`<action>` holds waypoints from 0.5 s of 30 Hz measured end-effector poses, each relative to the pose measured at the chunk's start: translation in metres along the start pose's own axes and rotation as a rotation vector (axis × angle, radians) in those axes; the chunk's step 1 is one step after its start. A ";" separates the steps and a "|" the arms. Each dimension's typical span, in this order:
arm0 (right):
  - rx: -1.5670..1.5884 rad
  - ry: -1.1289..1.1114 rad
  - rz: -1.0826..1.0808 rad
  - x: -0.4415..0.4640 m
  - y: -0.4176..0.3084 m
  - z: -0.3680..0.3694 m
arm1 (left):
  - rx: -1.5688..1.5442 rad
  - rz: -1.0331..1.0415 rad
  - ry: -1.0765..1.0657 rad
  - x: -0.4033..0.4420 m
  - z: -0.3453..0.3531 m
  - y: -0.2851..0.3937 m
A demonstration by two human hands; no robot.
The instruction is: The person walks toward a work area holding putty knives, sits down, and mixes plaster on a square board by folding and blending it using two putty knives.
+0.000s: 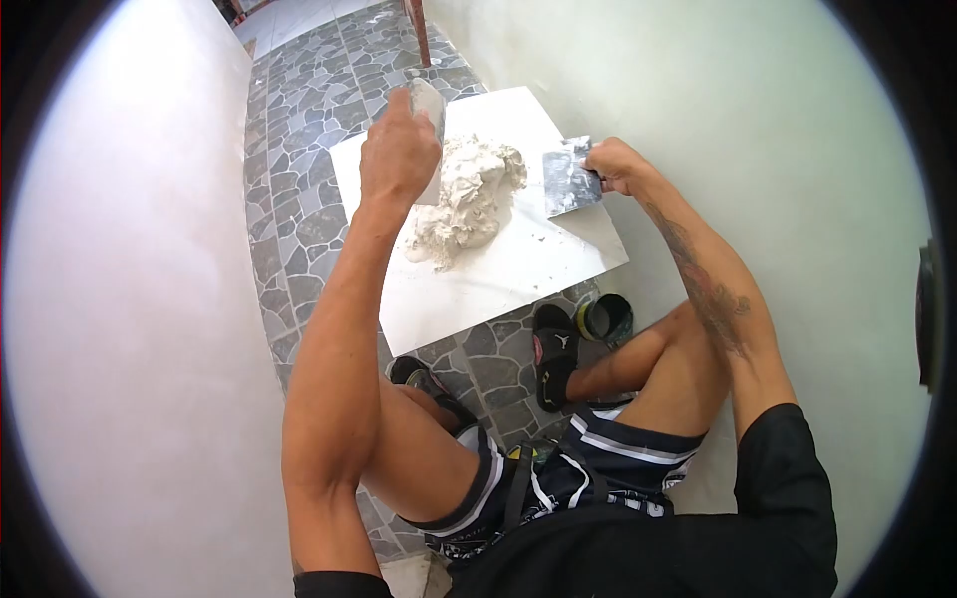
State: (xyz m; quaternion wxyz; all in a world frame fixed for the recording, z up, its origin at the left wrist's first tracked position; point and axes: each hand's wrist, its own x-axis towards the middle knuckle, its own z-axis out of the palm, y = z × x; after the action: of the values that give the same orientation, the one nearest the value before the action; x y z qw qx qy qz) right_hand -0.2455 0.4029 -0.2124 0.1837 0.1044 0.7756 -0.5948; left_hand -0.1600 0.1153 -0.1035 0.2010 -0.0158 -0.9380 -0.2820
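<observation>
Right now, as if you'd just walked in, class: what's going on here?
A person has a tool in each hand at a white board bearing a mound of off-white, putty-like paste. The left hand holds a flat blade by the mound's left side; whether they touch is unclear. The right hand holds a scraper over the board's right edge, apart from the mound.

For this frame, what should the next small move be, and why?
Probably bring the flat grey metal scraper in the right hand leftward into the lumpy off-white paste: it lies heaped on the flat white board, the scraper is just to its right, and the left hand holds a pale-coated tool at its left.
</observation>
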 end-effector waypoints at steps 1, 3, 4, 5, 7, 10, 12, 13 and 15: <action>-0.005 -0.025 -0.010 0.009 0.003 0.006 | -0.006 -0.002 0.017 0.000 -0.001 0.001; -0.013 -0.075 -0.032 0.024 0.002 0.022 | -0.035 -0.004 0.044 0.001 -0.001 0.003; -0.035 -0.127 -0.052 0.018 -0.007 0.031 | -0.057 0.000 0.058 0.002 0.002 0.002; -0.012 -0.148 -0.074 0.019 -0.014 0.040 | -0.079 0.001 0.070 0.003 0.003 0.001; 0.031 -0.194 -0.115 0.024 -0.021 0.052 | -0.119 -0.045 0.050 0.004 0.005 0.002; -0.018 -0.227 -0.166 0.018 -0.034 0.057 | -0.132 -0.060 0.048 0.004 0.008 0.005; -0.054 -0.239 -0.209 0.008 -0.042 0.057 | -0.134 -0.027 0.049 0.005 0.011 0.009; -0.072 -0.249 -0.235 0.003 -0.046 0.058 | -0.139 -0.017 0.049 0.003 0.014 0.010; -0.127 -0.260 -0.282 -0.006 -0.058 0.059 | -0.149 0.002 0.049 0.001 0.019 0.016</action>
State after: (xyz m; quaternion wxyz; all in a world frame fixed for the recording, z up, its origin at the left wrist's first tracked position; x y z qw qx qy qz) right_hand -0.2526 0.3308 -0.1724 0.2034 -0.0944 0.7884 -0.5728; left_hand -0.1657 0.1389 -0.1094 0.2226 -0.0247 -0.9092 -0.3510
